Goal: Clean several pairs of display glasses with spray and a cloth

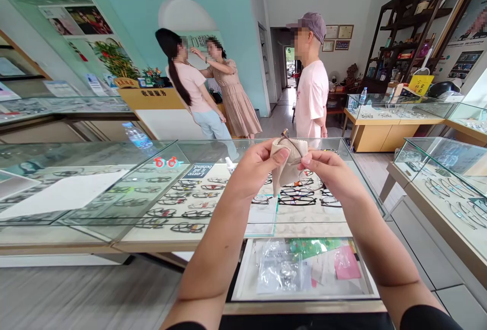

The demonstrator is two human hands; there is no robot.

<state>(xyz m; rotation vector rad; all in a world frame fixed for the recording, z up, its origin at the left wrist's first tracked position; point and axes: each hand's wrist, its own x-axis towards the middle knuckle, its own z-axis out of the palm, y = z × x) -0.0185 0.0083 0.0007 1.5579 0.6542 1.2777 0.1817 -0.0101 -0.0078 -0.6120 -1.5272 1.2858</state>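
My left hand [261,161] at nine o'clock and right hand [327,168] at three pinch cloth [282,175] around glasses [285,134]. I'd press lightly.

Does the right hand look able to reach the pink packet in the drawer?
Probably, once freed: the right hand is busy at the cloth, but the drawer stands open below, nothing visibly blocking the pink packet.

Beige cloth [292,158], creased, corner drooping; thin-framed glasses [285,133] partly covered.

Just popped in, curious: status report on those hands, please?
Left hand and right hand: both holding beige cloth. Glasses partly wrapped in it. Glass display case underneath; no obstruction seen.
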